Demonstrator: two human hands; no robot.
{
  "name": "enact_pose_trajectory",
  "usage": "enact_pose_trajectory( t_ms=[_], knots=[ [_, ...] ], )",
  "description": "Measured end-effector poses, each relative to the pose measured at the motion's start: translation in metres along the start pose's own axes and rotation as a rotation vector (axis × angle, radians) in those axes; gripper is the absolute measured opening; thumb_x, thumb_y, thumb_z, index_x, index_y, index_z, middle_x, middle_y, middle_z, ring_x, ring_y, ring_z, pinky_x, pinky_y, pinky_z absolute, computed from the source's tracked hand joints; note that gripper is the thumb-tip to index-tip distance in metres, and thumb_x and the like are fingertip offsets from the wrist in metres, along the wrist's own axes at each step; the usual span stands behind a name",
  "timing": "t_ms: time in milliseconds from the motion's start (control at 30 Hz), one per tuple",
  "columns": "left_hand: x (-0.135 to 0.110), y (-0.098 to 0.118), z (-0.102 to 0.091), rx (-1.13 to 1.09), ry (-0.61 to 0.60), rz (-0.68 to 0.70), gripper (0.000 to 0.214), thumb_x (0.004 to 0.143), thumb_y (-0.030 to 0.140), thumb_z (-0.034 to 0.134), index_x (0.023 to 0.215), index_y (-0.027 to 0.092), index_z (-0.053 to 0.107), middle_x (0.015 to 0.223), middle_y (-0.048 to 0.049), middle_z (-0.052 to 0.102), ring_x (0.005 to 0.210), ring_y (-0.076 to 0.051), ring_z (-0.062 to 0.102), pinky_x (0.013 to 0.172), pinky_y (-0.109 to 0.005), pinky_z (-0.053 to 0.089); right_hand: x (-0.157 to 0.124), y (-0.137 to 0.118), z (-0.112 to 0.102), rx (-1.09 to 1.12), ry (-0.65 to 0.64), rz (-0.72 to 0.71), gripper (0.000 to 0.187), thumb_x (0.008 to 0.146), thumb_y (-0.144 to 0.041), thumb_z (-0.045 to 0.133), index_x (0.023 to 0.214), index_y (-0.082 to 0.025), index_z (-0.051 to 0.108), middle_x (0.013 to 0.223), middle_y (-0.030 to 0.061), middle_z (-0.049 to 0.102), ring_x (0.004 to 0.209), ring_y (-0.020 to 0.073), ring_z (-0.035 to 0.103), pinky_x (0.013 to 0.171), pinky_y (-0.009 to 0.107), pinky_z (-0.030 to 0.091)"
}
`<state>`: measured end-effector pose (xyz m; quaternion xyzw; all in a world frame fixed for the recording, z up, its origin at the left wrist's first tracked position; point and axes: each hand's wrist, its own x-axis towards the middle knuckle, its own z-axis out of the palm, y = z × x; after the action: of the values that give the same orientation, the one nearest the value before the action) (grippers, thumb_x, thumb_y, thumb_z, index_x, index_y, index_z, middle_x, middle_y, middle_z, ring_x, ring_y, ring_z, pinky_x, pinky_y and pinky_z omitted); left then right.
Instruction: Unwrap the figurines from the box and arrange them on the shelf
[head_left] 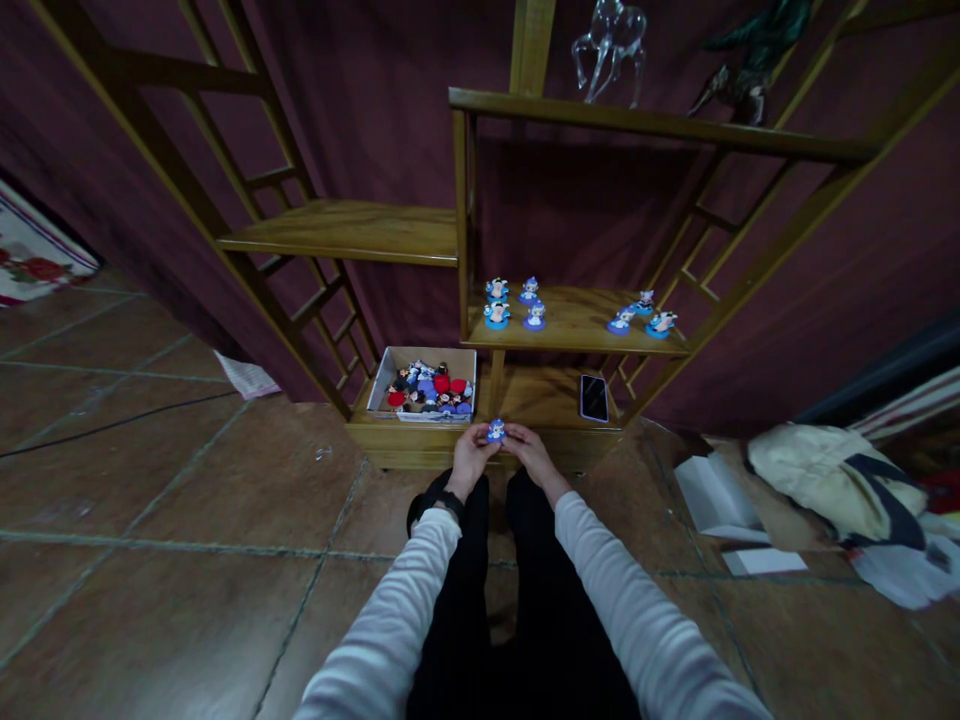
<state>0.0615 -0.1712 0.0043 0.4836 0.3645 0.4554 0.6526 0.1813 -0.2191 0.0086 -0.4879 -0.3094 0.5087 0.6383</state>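
Between my two hands, in front of the lower shelf, is a small purple-and-white toy figurine [496, 431]. The fingers of my left hand [472, 452] grip its left side. On its right side, the fingers of my right hand [529, 450] hold it too. To the left, an open cardboard box [380, 385] stands on the lower shelf, filled with several red, purple and dark figurines [431, 385]. Above, the middle shelf [574, 322] carries a group of figurines [534, 316] at its left and another group [621, 320] at its right, on blue or purple bases.
A phone [593, 398] lies on the lower shelf at right. A clear glass horse [611, 45] and a dark statue [750, 65] stand on the top shelf. On the floor at right are a white box [718, 497] and a pale bag [832, 475]. A cable [120, 425] crosses the floor at left.
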Motion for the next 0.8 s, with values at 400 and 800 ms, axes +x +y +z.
enact_pose_trajectory(
  t_ms=[400,800],
  knots=[
    [-0.005,-0.008,0.002,0.206,-0.015,0.145,0.037,0.057,0.009,0.067,0.091,0.018,0.057,0.083,-0.0003,0.064,0.073,-0.014,0.061,0.073,-0.028,0.047,0.004,0.003,-0.005,-0.107,-0.019,-0.104,0.03,0.057,-0.024,0.07,0.086,-0.021,0.066,0.085,-0.0001,0.068,0.082,0.0164,0.059,0.082,0.031,0.043],
    [0.004,-0.005,-0.004,0.099,0.035,0.01,0.033,0.052,0.017,0.077,0.079,0.013,0.06,0.075,-0.003,0.065,0.073,-0.015,0.062,0.08,-0.033,0.046,0.003,0.004,-0.002,-0.054,0.034,-0.071,0.031,0.054,-0.029,0.075,0.083,-0.02,0.067,0.086,0.0024,0.068,0.084,0.0182,0.06,0.082,0.033,0.045]
  ],
)
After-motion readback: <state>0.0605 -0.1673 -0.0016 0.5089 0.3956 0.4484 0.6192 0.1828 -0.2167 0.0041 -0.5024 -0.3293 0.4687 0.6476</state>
